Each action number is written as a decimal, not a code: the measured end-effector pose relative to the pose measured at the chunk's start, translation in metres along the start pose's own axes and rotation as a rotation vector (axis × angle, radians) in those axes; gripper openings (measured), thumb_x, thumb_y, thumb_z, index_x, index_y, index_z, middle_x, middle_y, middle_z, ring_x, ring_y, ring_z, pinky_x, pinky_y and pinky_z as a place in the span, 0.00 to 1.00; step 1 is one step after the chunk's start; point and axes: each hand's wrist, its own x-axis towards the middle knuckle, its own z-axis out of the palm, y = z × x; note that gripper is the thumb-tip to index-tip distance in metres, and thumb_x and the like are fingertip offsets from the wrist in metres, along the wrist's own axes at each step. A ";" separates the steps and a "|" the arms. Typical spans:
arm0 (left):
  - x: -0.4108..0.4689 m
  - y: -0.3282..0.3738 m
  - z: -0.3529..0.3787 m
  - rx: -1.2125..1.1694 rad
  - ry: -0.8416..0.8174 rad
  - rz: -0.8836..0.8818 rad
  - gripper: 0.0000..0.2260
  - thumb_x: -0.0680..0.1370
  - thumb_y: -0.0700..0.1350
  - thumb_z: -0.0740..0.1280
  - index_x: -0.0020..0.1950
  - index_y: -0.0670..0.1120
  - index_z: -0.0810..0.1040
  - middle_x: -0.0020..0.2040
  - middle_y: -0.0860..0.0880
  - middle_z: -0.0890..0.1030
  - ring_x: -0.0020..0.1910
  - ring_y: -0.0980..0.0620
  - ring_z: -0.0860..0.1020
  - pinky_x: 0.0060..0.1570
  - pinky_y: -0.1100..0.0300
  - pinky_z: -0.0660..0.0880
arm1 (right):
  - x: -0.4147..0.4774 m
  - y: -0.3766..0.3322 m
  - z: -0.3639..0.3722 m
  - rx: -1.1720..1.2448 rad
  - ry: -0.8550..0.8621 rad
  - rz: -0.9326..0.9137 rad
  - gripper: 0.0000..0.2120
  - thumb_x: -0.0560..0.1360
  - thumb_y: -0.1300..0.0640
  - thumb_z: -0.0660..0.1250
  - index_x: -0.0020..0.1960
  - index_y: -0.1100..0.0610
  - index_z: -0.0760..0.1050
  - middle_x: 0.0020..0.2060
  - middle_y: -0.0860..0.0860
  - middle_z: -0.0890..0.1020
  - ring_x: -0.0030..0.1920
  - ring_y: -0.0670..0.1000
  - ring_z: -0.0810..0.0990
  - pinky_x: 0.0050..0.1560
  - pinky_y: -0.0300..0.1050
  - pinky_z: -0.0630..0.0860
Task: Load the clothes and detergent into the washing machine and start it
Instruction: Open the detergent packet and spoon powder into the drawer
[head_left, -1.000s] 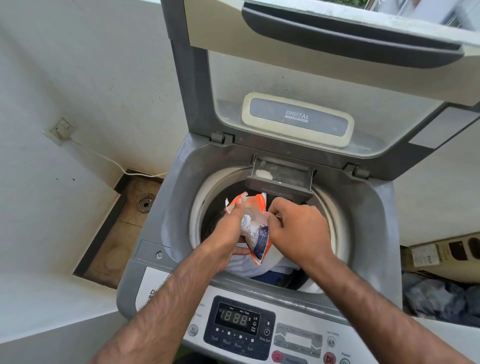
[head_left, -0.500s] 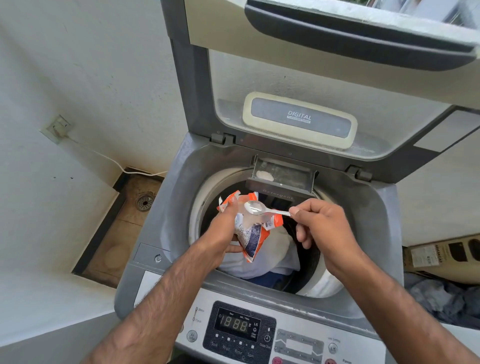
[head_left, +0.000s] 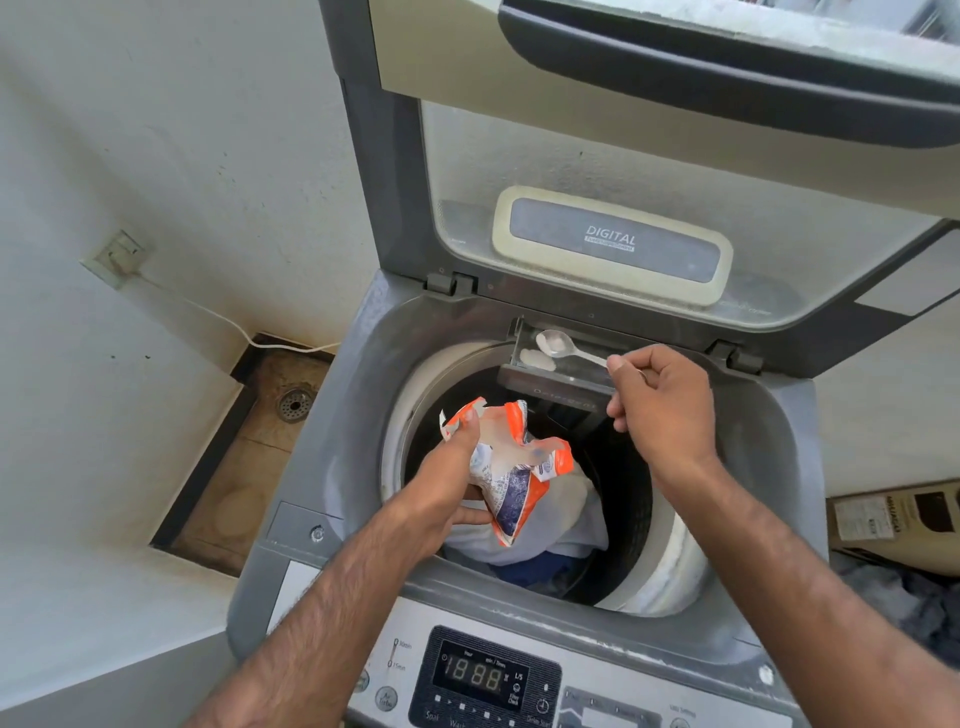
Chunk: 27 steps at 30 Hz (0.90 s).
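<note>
Right hand (head_left: 667, 410) pinches the handle of a clear plastic spoon (head_left: 558, 347), fingers closed on it; spoon bowl carries white powder and sits over the detergent drawer (head_left: 566, 366) at the back rim of the tub. A small heap of white powder already lies in the drawer's left part. Drawer front has faint embossed lettering, seems to read "Detergent", not sharp.

Left hand (head_left: 449, 480) grips an orange-and-white detergent pouch (head_left: 511, 467), torn open at the top, held over the tub opening. Blue print on the pouch, text too small to read. Hands are apart.

Under the pouch, clothes (head_left: 561, 525) sit in the drum: white fabric on top, dark blue piece below.

Washing machine (head_left: 332, 415) is a grey top-loader, lid (head_left: 649, 156) standing open. Lid badge reads "DIGITAL", smaller line below unreadable. Control panel (head_left: 485, 680) at the near edge: display shows "1888", labels "Soak", "Wash", "30min", "15min", "Filter".

Room: white walls, stained. Wall socket (head_left: 118, 257) at left with a white cable (head_left: 234, 325) running down toward the machine. Sunken brown floor patch with a round drain (head_left: 294, 404) left of the machine. Cardboard box (head_left: 893, 517) at right with a printed label, dark cloth (head_left: 904, 605) in front of it.
</note>
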 end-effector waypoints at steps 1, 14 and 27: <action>0.000 0.000 0.000 -0.008 -0.001 -0.003 0.29 0.83 0.67 0.53 0.75 0.50 0.71 0.67 0.43 0.81 0.64 0.42 0.80 0.65 0.40 0.78 | 0.001 0.002 0.006 -0.106 0.022 -0.068 0.08 0.81 0.50 0.68 0.44 0.50 0.79 0.29 0.49 0.83 0.30 0.49 0.81 0.42 0.53 0.82; -0.005 0.002 -0.002 -0.040 -0.003 -0.002 0.27 0.84 0.65 0.53 0.74 0.49 0.72 0.66 0.42 0.81 0.65 0.42 0.80 0.66 0.39 0.77 | -0.010 -0.003 0.014 -0.480 0.195 -0.541 0.08 0.81 0.50 0.69 0.45 0.51 0.80 0.25 0.46 0.76 0.27 0.56 0.75 0.42 0.49 0.73; -0.017 -0.001 0.012 0.024 0.014 0.044 0.30 0.83 0.67 0.51 0.71 0.47 0.76 0.62 0.42 0.84 0.61 0.43 0.82 0.62 0.41 0.80 | -0.067 0.000 -0.008 -0.540 -0.158 -0.462 0.05 0.75 0.48 0.72 0.43 0.48 0.82 0.29 0.43 0.83 0.33 0.48 0.82 0.38 0.45 0.76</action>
